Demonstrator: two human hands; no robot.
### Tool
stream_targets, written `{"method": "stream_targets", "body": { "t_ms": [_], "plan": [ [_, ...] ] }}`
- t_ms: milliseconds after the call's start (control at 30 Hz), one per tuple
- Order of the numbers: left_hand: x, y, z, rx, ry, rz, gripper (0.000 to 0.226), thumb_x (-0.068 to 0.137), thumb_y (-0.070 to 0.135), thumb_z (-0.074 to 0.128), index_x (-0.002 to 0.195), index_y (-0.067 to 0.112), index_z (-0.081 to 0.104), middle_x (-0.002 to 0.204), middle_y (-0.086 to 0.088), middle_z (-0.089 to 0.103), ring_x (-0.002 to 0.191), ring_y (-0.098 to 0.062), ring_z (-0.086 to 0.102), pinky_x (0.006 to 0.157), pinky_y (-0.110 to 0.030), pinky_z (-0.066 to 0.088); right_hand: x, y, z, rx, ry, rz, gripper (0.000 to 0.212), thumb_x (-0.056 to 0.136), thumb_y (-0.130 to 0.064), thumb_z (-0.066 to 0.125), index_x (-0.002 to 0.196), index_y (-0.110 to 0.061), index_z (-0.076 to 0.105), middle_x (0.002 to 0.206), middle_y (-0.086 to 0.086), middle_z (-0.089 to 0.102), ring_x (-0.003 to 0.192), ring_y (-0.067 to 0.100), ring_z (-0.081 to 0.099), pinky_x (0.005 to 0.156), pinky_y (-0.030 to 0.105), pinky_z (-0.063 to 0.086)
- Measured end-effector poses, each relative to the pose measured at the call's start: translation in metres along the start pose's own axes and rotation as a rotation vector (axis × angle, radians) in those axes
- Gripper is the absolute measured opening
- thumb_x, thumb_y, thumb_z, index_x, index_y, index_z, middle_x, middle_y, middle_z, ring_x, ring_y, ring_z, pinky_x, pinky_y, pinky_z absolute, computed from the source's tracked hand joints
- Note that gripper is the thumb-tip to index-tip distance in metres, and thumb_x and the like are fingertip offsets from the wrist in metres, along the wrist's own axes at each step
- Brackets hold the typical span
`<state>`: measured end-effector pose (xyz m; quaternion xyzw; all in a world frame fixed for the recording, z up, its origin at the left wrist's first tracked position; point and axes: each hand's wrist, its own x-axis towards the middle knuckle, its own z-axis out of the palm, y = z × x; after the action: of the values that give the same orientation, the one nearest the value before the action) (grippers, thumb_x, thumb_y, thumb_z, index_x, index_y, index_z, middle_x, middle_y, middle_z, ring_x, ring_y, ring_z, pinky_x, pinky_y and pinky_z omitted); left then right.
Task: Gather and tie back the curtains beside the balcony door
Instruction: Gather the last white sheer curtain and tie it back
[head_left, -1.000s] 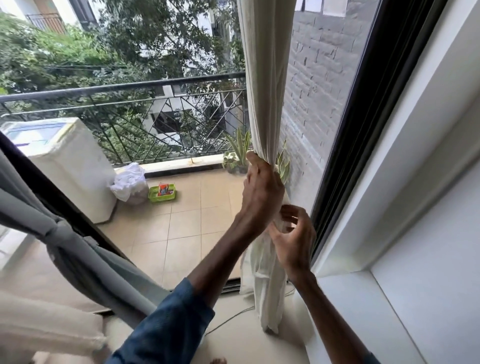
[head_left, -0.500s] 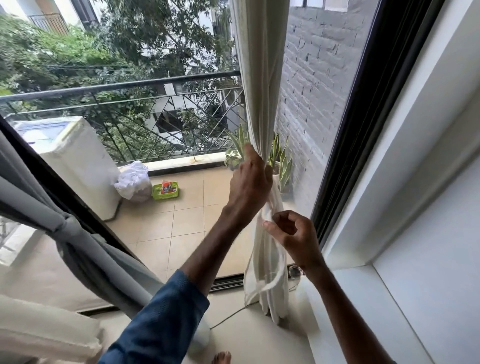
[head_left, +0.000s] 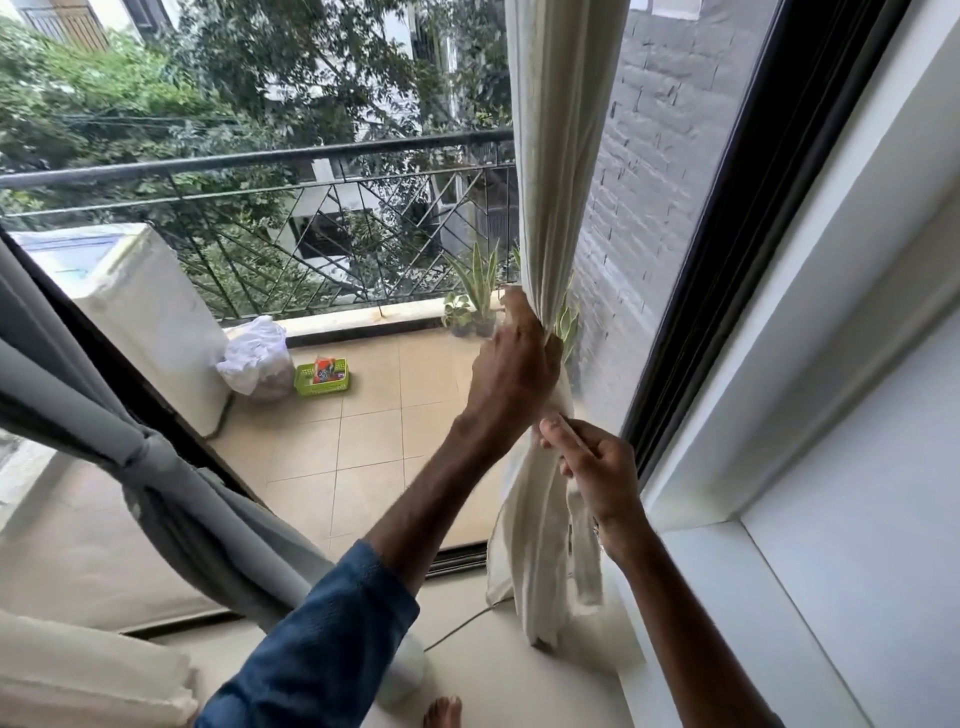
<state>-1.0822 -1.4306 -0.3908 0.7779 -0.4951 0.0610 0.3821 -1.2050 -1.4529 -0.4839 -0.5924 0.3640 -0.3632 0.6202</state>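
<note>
1. Head view: the left hand (head_left: 514, 364) is squeezing the long cream cloth curtain (head_left: 561, 182) into a bunch, just left of the black door frame (head_left: 727, 260).
2. The right hand (head_left: 602, 467), lower than a second ago, is pinching a thin cream cloth strip (head_left: 584, 561) and pulling it out. I think the tying is just starting.
3. The frame is sitting close on the right, and the open room is lying to its left.

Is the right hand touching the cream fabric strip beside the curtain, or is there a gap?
Touching. The head view shows the right hand pinching the cream fabric strip, which hangs down below its fingers.
</note>
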Motion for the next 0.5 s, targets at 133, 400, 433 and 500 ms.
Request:
{"method": "stream_targets", "body": {
  "t_ms": [133,400,433,500],
  "plan": [
    [0.003,-0.015,0.001,0.047,-0.042,0.025,0.061,0.098,0.024,0.050,0.145,-0.002,0.021,0.097,-0.018,0.067,0.075,-0.038,0.062,0.059,-0.036,0.035,-0.001,-0.001,-0.002,-0.034,0.025,0.025,0.014,0.088,-0.028,0.076,0.090,-0.015,0.078,0.069,-0.003,0.069,0.061,0.009,0.055,0.058,0.026,0.043],
    [-0.006,-0.058,0.015,0.045,-0.343,0.036,0.034,0.104,0.037,0.040,0.121,0.009,0.046,0.093,-0.016,0.066,0.080,-0.039,0.062,0.071,-0.047,0.051,0.004,-0.009,-0.013,-0.282,-0.093,-0.182,0.011,0.081,-0.022,0.083,0.091,-0.018,0.078,0.082,-0.006,0.077,0.077,0.016,0.073,0.068,0.025,0.055],
    [-0.004,-0.063,0.013,0.028,-0.363,0.061,0.032,0.105,0.038,0.038,0.116,0.010,0.049,0.094,-0.014,0.066,0.082,-0.036,0.062,0.074,-0.047,0.051,0.005,-0.011,-0.015,-0.342,-0.072,-0.207,0.011,0.081,-0.021,0.084,0.090,-0.021,0.079,0.081,-0.011,0.077,0.075,0.011,0.072,0.066,0.021,0.053],
    [0.000,-0.073,0.009,0.008,-0.391,0.130,0.038,0.104,0.042,0.034,0.112,0.012,0.055,0.101,-0.011,0.061,0.089,-0.030,0.059,0.081,-0.047,0.050,0.009,-0.018,-0.022,-0.446,-0.016,-0.287,0.011,0.079,-0.021,0.085,0.090,-0.023,0.082,0.080,-0.018,0.076,0.074,0.000,0.071,0.066,0.012,0.049]
  ]
}}
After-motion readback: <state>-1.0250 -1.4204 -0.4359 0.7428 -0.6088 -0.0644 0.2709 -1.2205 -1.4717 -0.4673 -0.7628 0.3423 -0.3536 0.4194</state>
